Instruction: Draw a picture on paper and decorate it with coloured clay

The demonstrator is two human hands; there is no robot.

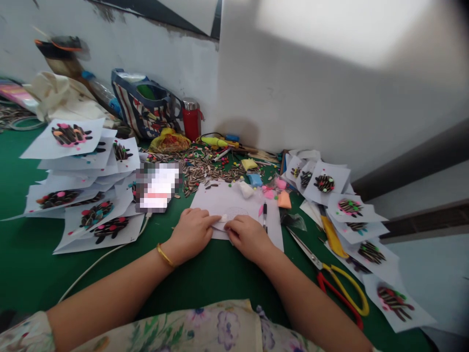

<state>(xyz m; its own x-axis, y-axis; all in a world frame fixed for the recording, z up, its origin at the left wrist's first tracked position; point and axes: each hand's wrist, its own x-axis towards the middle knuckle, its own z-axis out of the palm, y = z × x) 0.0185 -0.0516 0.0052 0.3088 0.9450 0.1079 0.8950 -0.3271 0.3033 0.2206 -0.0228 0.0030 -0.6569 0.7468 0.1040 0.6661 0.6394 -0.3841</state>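
Red flask [191, 124] just beside a patterned bag [149, 117]

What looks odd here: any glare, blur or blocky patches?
In the head view, bright light glares on the pale wall, upper right; also there, coarse pixels mask the glowing screen, and the white piece by the left hand looks soft.

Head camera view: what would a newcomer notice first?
Probably the white cards bearing dark seeds and bright dots, piled left and right on the green table. Between them, the left hand and right hand sit close together over white paper. At right lie red-and-yellow-handled scissors.
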